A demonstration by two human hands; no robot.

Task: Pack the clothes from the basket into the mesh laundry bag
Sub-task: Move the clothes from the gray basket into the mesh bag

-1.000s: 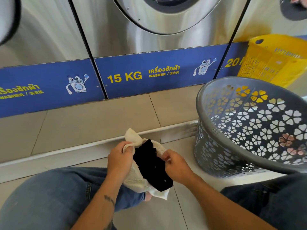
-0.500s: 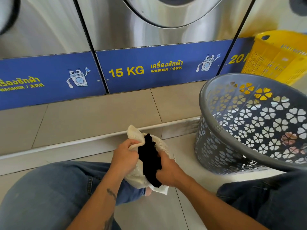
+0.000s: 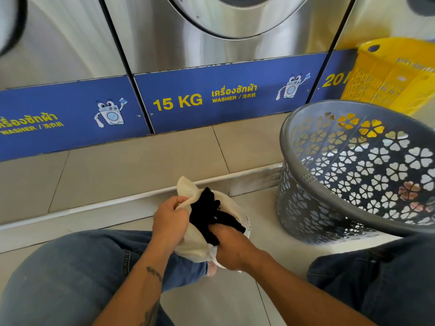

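Observation:
A cream mesh laundry bag (image 3: 191, 241) rests over my left knee, low in the middle of the view. My left hand (image 3: 170, 220) grips the bag's upper rim and holds it apart. A black garment (image 3: 210, 214) sticks out of the bag's mouth. My right hand (image 3: 231, 247) is closed on the lower part of that garment, pressed into the bag. To the right on the floor stands the grey basket (image 3: 306, 184) with flower-shaped cut-outs; its bottom is hidden by its near rim.
Steel washers with blue panels (image 3: 226, 100) form a wall straight ahead above a tiled step (image 3: 131, 168). A yellow basket (image 3: 390, 74) stands behind the grey one. My knees in jeans fill the bottom left (image 3: 70, 278) and bottom right (image 3: 376, 274).
My right hand has pushed the black garment deeper into the bag, and less of it hangs out. My left hand kept its grip on the rim.

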